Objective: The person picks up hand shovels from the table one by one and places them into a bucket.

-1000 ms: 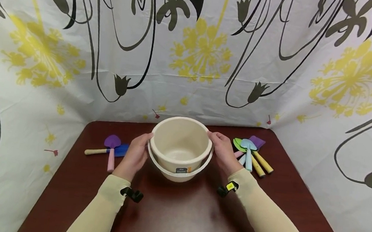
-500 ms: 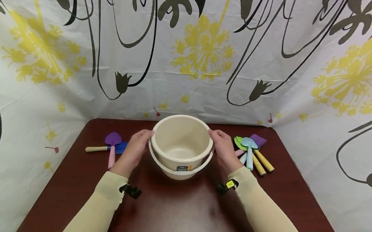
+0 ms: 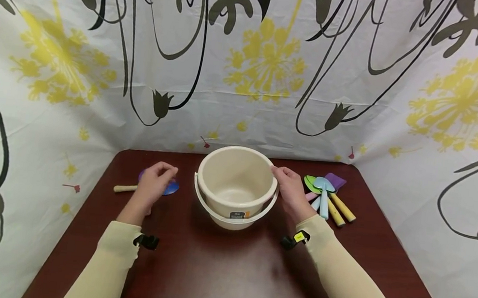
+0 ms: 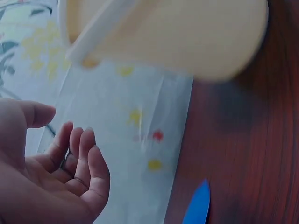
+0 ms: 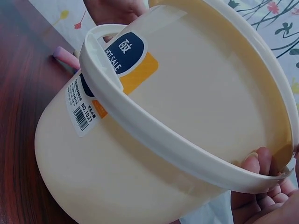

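Observation:
A cream plastic bucket [image 3: 235, 182] stands upright near the back middle of the table. Its white handle [image 3: 205, 207] hangs folded down across the front, over a paper label [image 5: 81, 107]. At the bucket's right side, my right hand [image 3: 290, 189] pinches the rim where the handle joins on. My left hand [image 3: 152, 186] is off the bucket, to its left, fingers loosely curled around nothing. Below that hand lies a blue-bladed hand shovel [image 3: 171, 189] with a wooden grip, partly hidden. A purple shovel beside it is almost wholly covered by the hand.
Right of the bucket, several small shovels lie in a heap: a light blue one [image 3: 324, 197], a green one [image 3: 311, 181], a purple one [image 3: 337, 180] and yellow handles. A flower-printed cloth [image 3: 246, 82] hangs behind the dark red table [image 3: 226, 274] and along its sides.
My left hand has let go of the bucket's left rim and moved left, over the shovels there. My right hand stays at the right rim, and the bucket remains in place.

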Demonstrator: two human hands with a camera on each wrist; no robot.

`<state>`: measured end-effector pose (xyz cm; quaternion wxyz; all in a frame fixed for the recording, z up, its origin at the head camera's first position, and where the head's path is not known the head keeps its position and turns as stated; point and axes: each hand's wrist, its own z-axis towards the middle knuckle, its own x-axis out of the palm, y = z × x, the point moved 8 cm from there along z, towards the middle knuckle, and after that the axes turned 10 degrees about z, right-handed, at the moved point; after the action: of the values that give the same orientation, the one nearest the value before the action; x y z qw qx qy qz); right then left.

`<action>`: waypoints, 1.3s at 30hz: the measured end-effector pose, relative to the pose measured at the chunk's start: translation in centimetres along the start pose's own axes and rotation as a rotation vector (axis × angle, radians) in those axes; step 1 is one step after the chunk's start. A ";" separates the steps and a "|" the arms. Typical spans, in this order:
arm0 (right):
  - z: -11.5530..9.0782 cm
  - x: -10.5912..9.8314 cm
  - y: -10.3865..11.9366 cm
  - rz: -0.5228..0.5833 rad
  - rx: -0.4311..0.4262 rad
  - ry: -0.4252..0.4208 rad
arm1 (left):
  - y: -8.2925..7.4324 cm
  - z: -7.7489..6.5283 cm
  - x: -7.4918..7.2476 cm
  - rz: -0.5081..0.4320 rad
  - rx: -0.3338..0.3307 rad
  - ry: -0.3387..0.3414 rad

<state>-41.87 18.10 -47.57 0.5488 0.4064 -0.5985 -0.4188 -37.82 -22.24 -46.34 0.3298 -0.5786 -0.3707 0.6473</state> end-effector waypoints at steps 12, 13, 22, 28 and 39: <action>-0.1 -0.1 0.3 -0.020 -0.017 0.008 | 5.5 -1.1 -4.9 0.439 -0.087 -0.170; -0.1 -0.1 0.3 -0.021 -0.018 0.009 | 6.0 -1.2 -4.7 0.467 -0.096 -0.159; 0.0 0.1 0.0 -0.038 -0.009 0.017 | 9.2 -1.5 -3.5 0.627 -0.185 -0.021; 0.0 0.0 0.0 -0.038 0.001 0.019 | 10.2 -2.0 -3.0 0.650 -0.225 0.009; -0.1 -0.1 -0.1 -0.024 -0.002 0.010 | 10.1 -2.9 -2.1 0.666 -0.180 0.022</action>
<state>-41.81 18.12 -47.72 0.5471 0.4149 -0.5906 -0.4240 -34.74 -28.84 -54.14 0.0521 -0.7015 -0.2136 0.6779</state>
